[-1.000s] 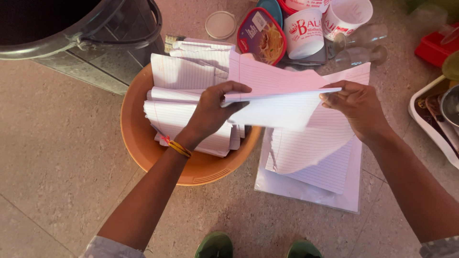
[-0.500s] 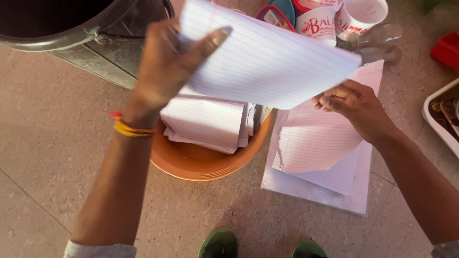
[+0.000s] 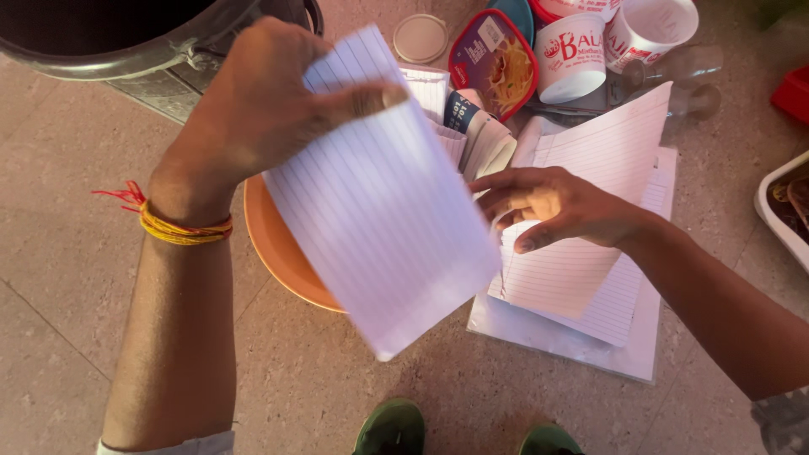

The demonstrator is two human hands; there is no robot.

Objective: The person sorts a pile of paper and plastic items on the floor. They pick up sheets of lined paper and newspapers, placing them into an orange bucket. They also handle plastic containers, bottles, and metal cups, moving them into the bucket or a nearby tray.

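Note:
My left hand is raised close to the camera and grips the top edge of a white lined sheet of paper, which hangs down tilted over an orange plastic basin. The sheet hides most of the basin and the folded papers in it; a few paper edges show past its right side. My right hand is spread open beside the sheet, fingers apart, holding nothing, just above a stack of lined sheets lying on the floor.
A dark metal bucket stands at the top left. Plastic tubs, a food container, a round lid and a clear bottle crowd the top. A white tray is at the right edge. Green shoes show below.
My left hand lifted the sheet up out of the basin and swung it down and vertical. My right hand let go of the sheet's right edge and opened.

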